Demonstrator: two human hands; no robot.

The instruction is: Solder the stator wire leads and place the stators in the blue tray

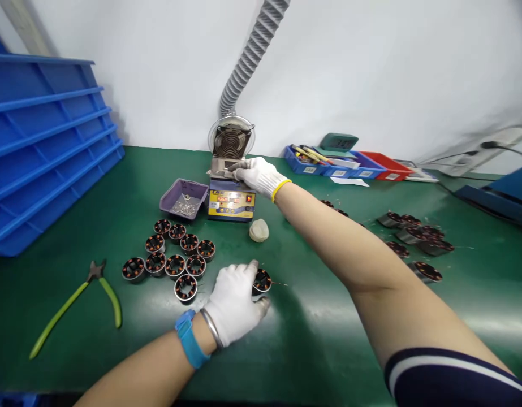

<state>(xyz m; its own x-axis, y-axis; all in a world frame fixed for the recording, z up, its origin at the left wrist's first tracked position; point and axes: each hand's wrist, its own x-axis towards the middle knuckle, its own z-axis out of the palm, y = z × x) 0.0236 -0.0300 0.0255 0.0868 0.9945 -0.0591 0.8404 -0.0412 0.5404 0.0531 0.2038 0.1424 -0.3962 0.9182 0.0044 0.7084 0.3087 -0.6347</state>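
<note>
From here, my white-gloved left hand [235, 308] grips a round copper-wound ring [267, 284], presumably steadying it; my white-gloved right hand [261, 175] (grip unclear) tops a yellow-and-blue box [231, 206].

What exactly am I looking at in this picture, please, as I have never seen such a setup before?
There is no robot here: a person works with two gloved hands, filmed by a camera worn on their head. The left hand has finger and thumb around a copper-wound ring on the green table; how firm that grip is, I cannot tell. The right hand is at the top of a yellow-and-blue box with a lit display; whether it holds anything is unclear. Behind it are a fan and a grey hose. More rings lie to either side, with green-handled pliers and a purple tray on the left.
</note>
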